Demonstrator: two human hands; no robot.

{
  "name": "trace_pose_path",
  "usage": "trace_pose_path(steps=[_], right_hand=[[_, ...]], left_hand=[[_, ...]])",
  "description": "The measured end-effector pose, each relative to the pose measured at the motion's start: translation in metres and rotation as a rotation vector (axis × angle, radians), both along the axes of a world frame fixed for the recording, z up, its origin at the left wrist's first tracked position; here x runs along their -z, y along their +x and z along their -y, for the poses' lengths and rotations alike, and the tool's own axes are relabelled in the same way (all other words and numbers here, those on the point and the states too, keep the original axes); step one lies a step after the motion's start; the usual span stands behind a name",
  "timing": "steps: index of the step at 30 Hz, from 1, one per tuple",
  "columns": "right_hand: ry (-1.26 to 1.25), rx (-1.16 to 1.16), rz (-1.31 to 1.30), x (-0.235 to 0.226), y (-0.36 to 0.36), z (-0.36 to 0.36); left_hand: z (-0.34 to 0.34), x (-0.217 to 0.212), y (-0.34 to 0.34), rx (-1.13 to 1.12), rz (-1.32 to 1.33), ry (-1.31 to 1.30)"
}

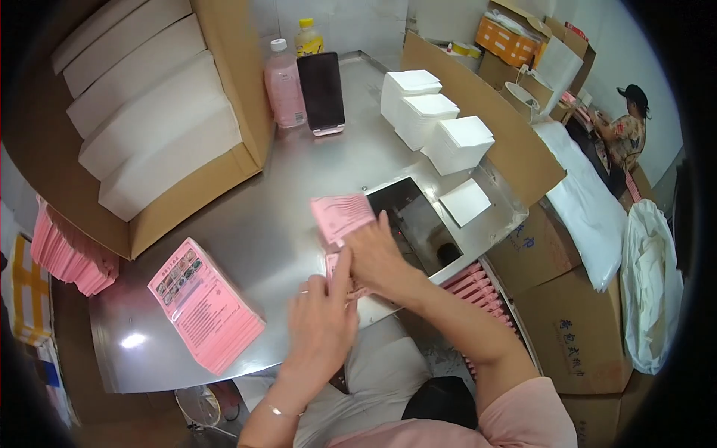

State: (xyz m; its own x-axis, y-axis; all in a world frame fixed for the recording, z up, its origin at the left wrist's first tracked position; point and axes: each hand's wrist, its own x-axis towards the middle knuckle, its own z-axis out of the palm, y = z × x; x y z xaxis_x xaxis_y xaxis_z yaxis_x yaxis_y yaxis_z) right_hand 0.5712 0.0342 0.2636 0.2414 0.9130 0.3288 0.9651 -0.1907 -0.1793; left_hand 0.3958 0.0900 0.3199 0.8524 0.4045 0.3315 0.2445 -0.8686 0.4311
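Note:
A pink printed packet, flat and rectangular, lies over the steel table at the left rim of a sunken opening. My right hand is closed over its lower right part, hiding much of it. At the packet's near end my left hand pinches in, its index finger pointing up along the pink edge and the other fingers bent. Left of my hands sits a tall stack of pink printed packets. A single white folded napkin rests right of the opening, below several stacks of white napkins.
The metal-lined opening cuts into the steel table. A cardboard box of white stacks tilts at the upper left. A phone stands before a pink bottle. Another person sits far right.

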Motion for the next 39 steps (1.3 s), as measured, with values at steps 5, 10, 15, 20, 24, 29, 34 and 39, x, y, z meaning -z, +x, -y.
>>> trace_pose_path(steps=[5, 10, 15, 20, 24, 29, 34, 39], right_hand=[[-0.062, 0.331, -0.300, 0.006, 0.046, 0.036], [0.215, 0.281, 0.147, -0.024, 0.028, 0.064], [0.137, 0.627, 0.143, -0.031, 0.059, 0.103], [0.212, 0.528, 0.249, -0.013, 0.064, 0.104], [0.778, 0.747, -0.284, -0.078, 0.104, 0.130], [0.597, 0.542, 0.398, -0.113, 0.153, 0.081], [0.329, 0.512, 0.462, -0.097, 0.164, 0.055], [0.288, 0.483, 0.304, -0.077, 0.177, 0.050]], left_hand=[[-0.008, -0.004, -0.050, 0.093, -0.025, -0.120], [-0.037, -0.008, -0.057, -0.373, 0.026, 0.292], [-0.059, 0.019, -0.093, -0.423, -0.156, 0.319], [-0.065, 0.004, -0.099, -0.362, -0.195, 0.247], [-0.096, -0.016, -0.118, -0.429, 0.090, 0.107], [-0.131, 0.004, -0.143, -0.460, -0.136, 0.088], [-0.126, 0.012, -0.128, -0.477, -0.008, 0.047], [-0.124, 0.014, -0.130, -0.472, 0.010, 0.049]])
